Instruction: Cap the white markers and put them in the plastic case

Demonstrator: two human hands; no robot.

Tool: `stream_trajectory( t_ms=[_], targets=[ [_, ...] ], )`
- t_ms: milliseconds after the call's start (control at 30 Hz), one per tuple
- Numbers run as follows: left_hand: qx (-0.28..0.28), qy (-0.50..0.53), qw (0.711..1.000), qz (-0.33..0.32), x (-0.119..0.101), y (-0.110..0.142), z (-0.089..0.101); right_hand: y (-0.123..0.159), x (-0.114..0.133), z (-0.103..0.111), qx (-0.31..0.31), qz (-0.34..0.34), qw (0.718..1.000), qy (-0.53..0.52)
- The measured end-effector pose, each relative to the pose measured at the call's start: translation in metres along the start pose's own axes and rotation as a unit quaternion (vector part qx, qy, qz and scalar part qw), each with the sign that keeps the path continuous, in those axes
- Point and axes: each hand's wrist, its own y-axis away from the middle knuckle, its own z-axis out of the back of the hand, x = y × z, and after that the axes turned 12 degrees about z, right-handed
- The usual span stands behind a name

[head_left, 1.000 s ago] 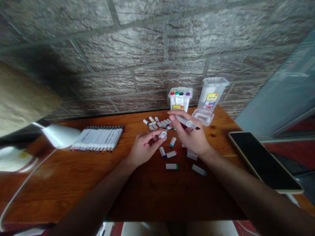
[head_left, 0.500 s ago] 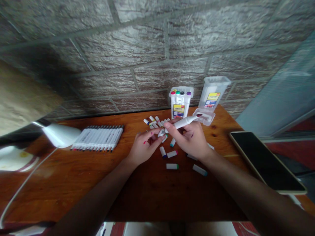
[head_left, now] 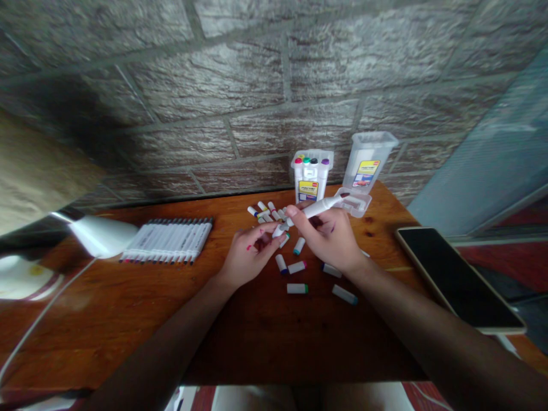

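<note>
A white marker (head_left: 314,211) slants up to the right in my right hand (head_left: 334,237), its thumb and fingers closed round the barrel. The marker's far end is bare and shows a dark reddish tip. My left hand (head_left: 248,254) pinches a white cap (head_left: 279,230) at the lower end, where a greyish nib section shows beside the cap's mouth. How far the nib sits inside is unclear. Loose caps lie below and between the hands, among them a green-ended cap (head_left: 297,289), a pink-ended cap (head_left: 297,267) and a teal-ended cap (head_left: 345,294).
Behind stands a clear case of markers (head_left: 310,177), beside an open clear container (head_left: 370,162) and its lid (head_left: 357,202). More caps (head_left: 265,212) cluster near the case. Left lie a row of white markers (head_left: 169,241) and a lamp (head_left: 103,235). A phone (head_left: 458,279) lies right.
The view has shifted slightly. My hands stay close together at the marker's lower end, where the greyish nib section now shows more plainly beside the cap.
</note>
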Motion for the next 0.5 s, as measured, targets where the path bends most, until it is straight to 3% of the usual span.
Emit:
stream_trajectory(
  t_ms=[100, 233, 367, 500],
  targets=[
    [-0.009, -0.007, 1.0, -0.015, -0.002, -0.001, 0.001, 0.0, 0.001, -0.001, 0.034, 0.033, 0.999, 0.008],
    [-0.011, -0.003, 1.0, -0.013, 0.0, -0.001, 0.001, -0.001, 0.002, 0.003, 0.028, 0.052, 0.998, 0.024],
    [0.009, 0.004, 1.0, 0.001, 0.003, 0.001, -0.002, -0.006, -0.005, 0.01, -0.06, 0.005, 0.997, 0.054],
    [0.023, 0.01, 1.0, 0.016, 0.002, 0.002, -0.003, -0.008, -0.013, 0.008, -0.114, -0.07, 0.991, -0.005]
  ],
)
